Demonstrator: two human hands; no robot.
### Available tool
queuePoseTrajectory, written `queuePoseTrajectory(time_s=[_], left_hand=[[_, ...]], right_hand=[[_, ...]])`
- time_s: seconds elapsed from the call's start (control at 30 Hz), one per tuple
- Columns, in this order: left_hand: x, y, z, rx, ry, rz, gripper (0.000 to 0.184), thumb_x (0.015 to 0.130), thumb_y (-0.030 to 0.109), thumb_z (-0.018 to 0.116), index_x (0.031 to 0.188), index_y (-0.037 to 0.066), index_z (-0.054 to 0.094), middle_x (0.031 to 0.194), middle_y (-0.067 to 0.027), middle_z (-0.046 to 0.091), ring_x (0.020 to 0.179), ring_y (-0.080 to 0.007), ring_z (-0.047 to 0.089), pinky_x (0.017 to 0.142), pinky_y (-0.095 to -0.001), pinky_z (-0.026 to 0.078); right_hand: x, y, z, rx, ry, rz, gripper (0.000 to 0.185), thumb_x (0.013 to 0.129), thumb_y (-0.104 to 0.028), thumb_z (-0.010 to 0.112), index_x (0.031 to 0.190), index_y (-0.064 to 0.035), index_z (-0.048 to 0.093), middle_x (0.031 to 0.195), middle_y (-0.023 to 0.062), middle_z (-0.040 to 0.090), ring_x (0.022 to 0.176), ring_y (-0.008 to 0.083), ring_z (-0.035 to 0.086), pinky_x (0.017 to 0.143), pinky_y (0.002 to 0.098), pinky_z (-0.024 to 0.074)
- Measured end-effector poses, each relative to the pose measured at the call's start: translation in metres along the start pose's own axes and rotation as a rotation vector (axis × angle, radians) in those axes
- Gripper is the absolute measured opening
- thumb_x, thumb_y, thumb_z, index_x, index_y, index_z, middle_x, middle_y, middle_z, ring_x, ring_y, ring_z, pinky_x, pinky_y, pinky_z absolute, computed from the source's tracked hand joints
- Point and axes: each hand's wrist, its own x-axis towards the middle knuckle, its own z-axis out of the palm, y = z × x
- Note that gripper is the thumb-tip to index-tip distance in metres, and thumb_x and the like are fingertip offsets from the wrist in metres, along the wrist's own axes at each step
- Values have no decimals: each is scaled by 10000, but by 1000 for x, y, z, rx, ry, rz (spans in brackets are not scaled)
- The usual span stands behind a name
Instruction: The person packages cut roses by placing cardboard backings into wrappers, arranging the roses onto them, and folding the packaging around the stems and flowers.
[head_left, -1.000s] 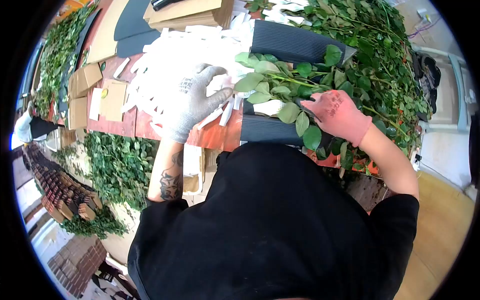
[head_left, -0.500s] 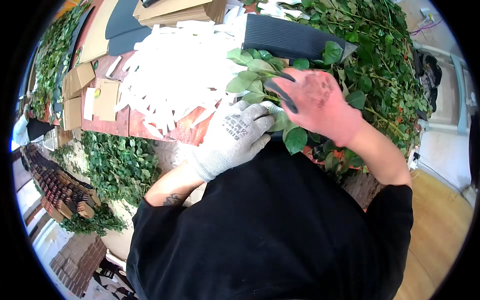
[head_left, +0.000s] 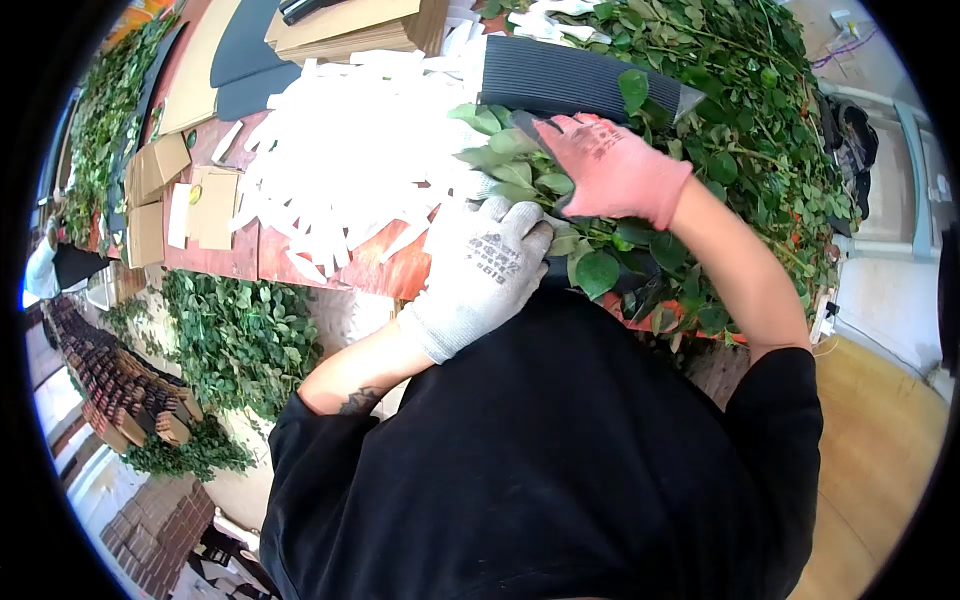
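Black shirt; grey, pink gloves

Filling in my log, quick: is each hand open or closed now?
Left hand: fingers curled; what it holds cannot be told.
Right hand: open, thumb spread, at the leaves.

We see the left hand in a pale grey knitted-cloth glove, matt, with a ribbed cuff and dark print. The right hand wears a pink knitted-cloth glove, equally matt, with a dark, smudged coating on the fingers. Broad green leaves look smooth and faintly glossy to us. The long black wrap is closely ridged; we cannot tell card from plastic. Flat brown sheets look like matt cardboard, the red worktop is smooth and slightly shiny, and the black short-sleeved top is soft, matt cloth.
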Motion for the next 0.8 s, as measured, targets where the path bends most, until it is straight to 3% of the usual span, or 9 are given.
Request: queuePoseTrajectory(time_s=[0.1,0.17,0.23,0.3,0.33,0.5,0.57,0.7,0.8], left_hand=[[-5,-6,8,-57,39,22,350,747,226,671,1063,81,628,1061,-63,563,962,-265,534,813,-396,431],[-5,-7,13,-81,50,45,341,753,218,665,1061,79,626,1055,-63,567,959,-263,537,815,-391,431],[-3,-6,16,-84,133,18,305,726,247,670,1000,116,641,983,-23,557,922,-230,538,830,-388,406],[-3,-5,12,-101,90,23,318,739,221,667,1028,95,632,1023,-48,564,941,-254,539,822,-394,421],[-2,-5,9,-112,53,22,332,752,196,663,1057,73,622,1063,-72,571,959,-278,541,814,-400,435],[-2,-8,12,-152,68,24,320,736,184,674,1031,69,635,1044,-75,578,965,-286,540,809,-408,438],[-3,-8,15,-195,88,28,313,731,183,677,1020,69,640,1036,-73,581,967,-288,540,808,-407,438],[-2,-9,16,-152,115,54,303,732,189,675,1008,68,646,1031,-68,584,966,-289,539,805,-408,437],[-1,-5,15,-108,110,29,297,738,211,661,1009,93,645,1011,-49,571,943,-268,538,792,-403,428]], right_hand=[[-8,-4,-14,31,-152,-23,888,727,-389,634,1405,42,256,1356,250,403,1285,363,387,1106,407,260],[-13,-5,17,-48,156,-76,897,713,-369,633,1395,67,248,1352,242,410,1281,351,392,1110,413,257],[-6,1,14,-65,137,-45,904,713,-373,651,1395,62,247,1358,231,410,1282,346,393,1109,413,259],[-7,3,-11,9,-80,-85,913,718,-404,656,1416,14,241,1365,227,405,1281,340,397,1113,415,248],[-6,8,-8,76,-45,-69,843,714,-389,608,1404,-11,306,1376,242,403,1281,342,404,1075,410,299],[-4,15,12,63,98,-46,866,719,-375,642,1413,-9,275,1374,259,399,1274,335,415,1049,377,343],[-2,23,-1,448,108,-125,846,737,-377,638,1407,-4,278,1327,269,444,1247,307,450,1039,352,356],[6,-17,-5,43,32,86,799,749,-400,648,1370,1,343,1295,225,472,1189,333,489,1017,386,372],[5,-29,-3,-79,23,85,683,788,-305,582,1372,-27,365,1289,211,470,1174,332,498,1000,427,374]])
